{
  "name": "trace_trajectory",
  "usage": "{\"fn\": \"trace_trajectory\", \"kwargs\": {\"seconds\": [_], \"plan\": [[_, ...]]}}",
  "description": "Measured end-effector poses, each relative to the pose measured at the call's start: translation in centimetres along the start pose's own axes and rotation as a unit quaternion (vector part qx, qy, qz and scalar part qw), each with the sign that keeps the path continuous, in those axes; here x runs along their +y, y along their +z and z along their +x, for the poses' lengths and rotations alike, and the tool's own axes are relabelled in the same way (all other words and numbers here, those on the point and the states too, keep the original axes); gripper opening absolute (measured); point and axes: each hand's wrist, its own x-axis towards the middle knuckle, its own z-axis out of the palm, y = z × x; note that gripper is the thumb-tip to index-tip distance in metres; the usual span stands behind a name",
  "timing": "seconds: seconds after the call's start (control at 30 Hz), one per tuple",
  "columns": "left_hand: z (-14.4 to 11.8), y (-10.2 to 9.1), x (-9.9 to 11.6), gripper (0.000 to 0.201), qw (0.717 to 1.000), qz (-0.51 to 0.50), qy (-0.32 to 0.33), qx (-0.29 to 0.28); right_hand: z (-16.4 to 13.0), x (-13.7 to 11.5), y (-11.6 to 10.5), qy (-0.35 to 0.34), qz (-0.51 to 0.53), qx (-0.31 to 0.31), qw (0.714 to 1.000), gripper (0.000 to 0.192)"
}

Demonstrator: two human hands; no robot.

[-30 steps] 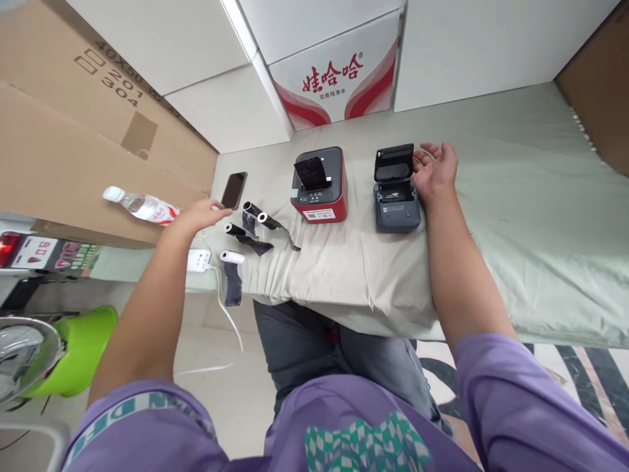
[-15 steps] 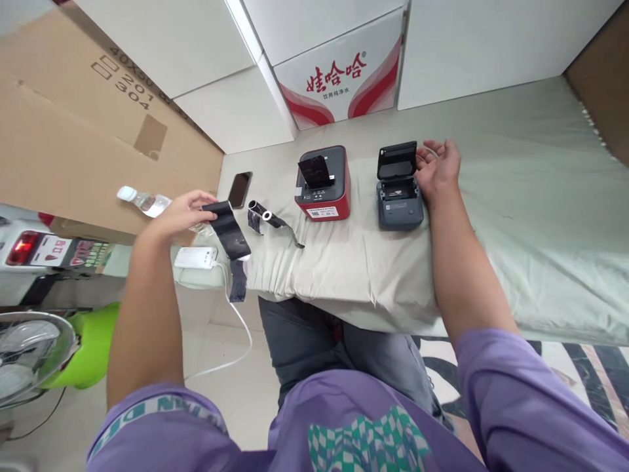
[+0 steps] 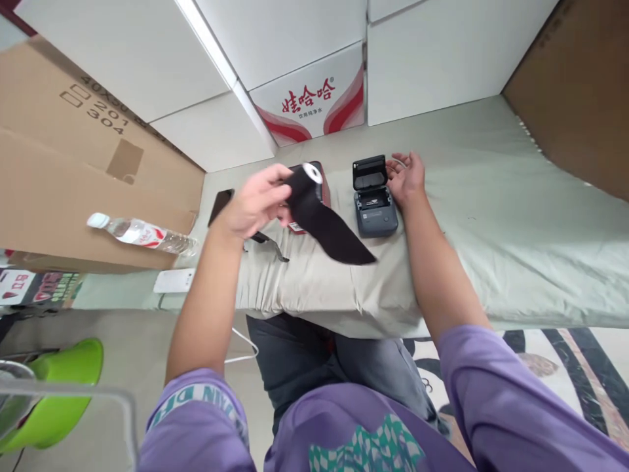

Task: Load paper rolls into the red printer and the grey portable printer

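My left hand is closed around a roll of black tape-like material with a white core. Its loose strip curves down to the right, over the bed-like surface. Behind the roll, a small red-and-black printer is mostly hidden. My right hand rests beside a dark grey label printer, its fingers apart and loosely bent near the raised lid. The lid stands up, showing the inside compartment. Partly covered by my left hand, a black strip lies on the cloth.
A clear water bottle lies on its side at the left, with a white power bank in front of it. A dark phone is half behind my left hand. White cartons and a brown carton wall off the back and left.
My left hand has swung right with the black roll, from beside the bottle to in front of the red printer. My right hand stays by the label printer's lid. The view has shifted.
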Motion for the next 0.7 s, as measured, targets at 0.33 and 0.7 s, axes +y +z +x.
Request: {"fn": "trace_trajectory", "kwargs": {"seconds": [0.33,0.7], "plan": [[9.7,14.3,-4.1,0.031,0.985,0.033,0.141,-0.089,-0.3,-0.2,0.3,0.042,0.033,-0.005,0.999,0.058],[11.0,15.4,-3.0,0.03,0.942,0.274,0.184,-0.051,-0.7,-0.5,0.4,0.071,0.071,-0.009,0.995,0.056]]}}
